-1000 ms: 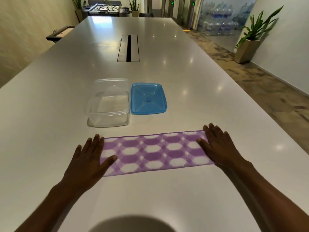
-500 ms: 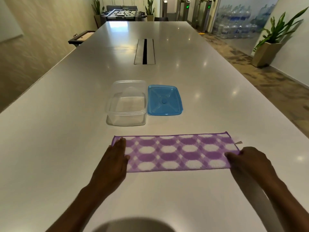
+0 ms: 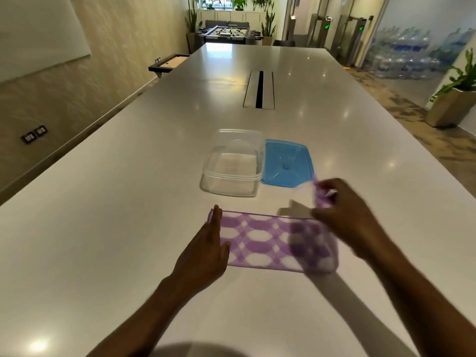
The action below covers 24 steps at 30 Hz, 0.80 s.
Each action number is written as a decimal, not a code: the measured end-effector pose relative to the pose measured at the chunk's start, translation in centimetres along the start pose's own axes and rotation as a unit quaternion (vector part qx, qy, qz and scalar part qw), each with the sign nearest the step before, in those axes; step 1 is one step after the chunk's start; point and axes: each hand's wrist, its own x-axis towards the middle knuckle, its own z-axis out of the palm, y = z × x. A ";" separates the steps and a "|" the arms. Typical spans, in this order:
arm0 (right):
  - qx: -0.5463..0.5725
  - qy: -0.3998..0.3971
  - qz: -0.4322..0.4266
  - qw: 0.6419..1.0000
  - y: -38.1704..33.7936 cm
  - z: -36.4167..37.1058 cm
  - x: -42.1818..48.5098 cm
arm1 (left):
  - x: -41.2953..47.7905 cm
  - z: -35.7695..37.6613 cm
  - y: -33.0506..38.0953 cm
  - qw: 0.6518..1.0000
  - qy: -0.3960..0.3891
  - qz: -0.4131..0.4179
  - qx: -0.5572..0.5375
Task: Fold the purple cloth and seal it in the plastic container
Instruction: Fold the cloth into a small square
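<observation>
The purple cloth (image 3: 260,240), patterned with white ovals, lies as a long strip on the white table (image 3: 128,202) in front of me. My left hand (image 3: 206,251) rests flat with fingers together on the cloth's left end. My right hand (image 3: 345,215) pinches the cloth's right end and holds it lifted above the table, curling leftward; this part is blurred. Behind the cloth stands the clear plastic container (image 3: 233,163), open and empty. Its blue lid (image 3: 286,162) lies flat right beside it.
A metal cable slot (image 3: 259,89) is set into the table's middle further back. The table's left edge runs along a wall; a potted plant (image 3: 453,99) and floor lie to the right. A football table (image 3: 228,33) stands beyond the far end.
My right hand has closed on the cloth's right end and lifted it up and leftward. My left hand stays on the left end. The camera view has shifted.
</observation>
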 end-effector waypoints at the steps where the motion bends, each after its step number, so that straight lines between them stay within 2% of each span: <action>1: -0.008 -0.032 -0.031 0.999 -1.2 1.8 -0.1 | 0.0 0.0 0.0 1.000 0.004 0.006 -0.001; 5: -0.007 -0.160 -0.069 0.985 -4.2 9.8 -0.1 | -0.3 -0.2 0.0 0.999 0.021 0.013 -0.032; 9: -0.024 -0.213 -0.057 0.975 -4.9 15.3 -0.4 | -0.4 -0.6 -0.2 0.998 0.013 -0.012 -0.055; 12: -0.047 -0.247 -0.059 0.966 -4.8 16.0 -0.5 | -0.6 -1.0 -0.3 0.997 0.009 -0.003 -0.070; 16: -0.064 -0.309 -0.077 0.946 -4.8 13.8 -0.7 | -0.4 -1.7 0.1 0.985 0.043 0.029 -0.164; 18: -0.062 -0.280 -0.083 0.954 -4.3 12.0 -1.0 | -0.4 -2.1 0.1 0.978 0.091 0.002 -0.190; 21: -0.062 -0.160 -0.089 0.981 -3.1 9.5 -0.7 | -0.1 -3.0 0.6 0.974 0.164 -0.018 -0.156; 24: -0.153 -0.060 -0.103 0.981 -1.7 9.0 -0.3 | 1.1 -2.9 2.7 0.977 0.185 0.068 -0.084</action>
